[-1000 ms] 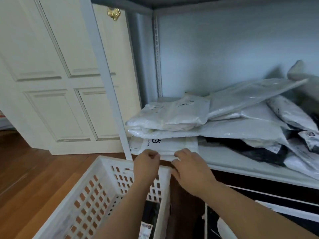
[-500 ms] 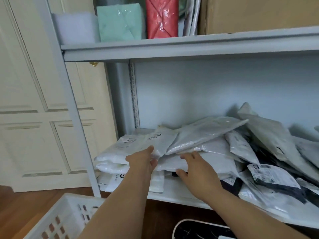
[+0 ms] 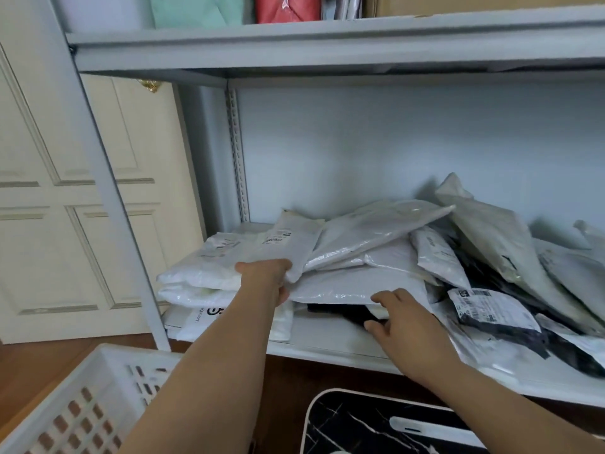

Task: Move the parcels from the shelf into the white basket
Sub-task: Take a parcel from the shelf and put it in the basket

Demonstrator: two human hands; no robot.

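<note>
Now left hand [image 3: 266,283] grips parcel [image 3: 262,253]; right hand [image 3: 401,322] apparently open.

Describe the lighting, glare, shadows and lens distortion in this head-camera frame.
Head view: soft, even daylight; mild glare streaks on the glossy grey parcel; faint shadows on the back wall behind the pile; the wide-angle lens bows the shelf upright and upper shelf edge; the left hand looks slightly soft.

Parcels [image 3: 376,257] piled on the shelf [image 3: 327,345], stacked at its left end, spreading right. Basket [image 3: 75,404] on the floor, below-left of the shelf. 2 hands at the pile's front: left hand [image 3: 265,283], right hand [image 3: 402,322].
</note>
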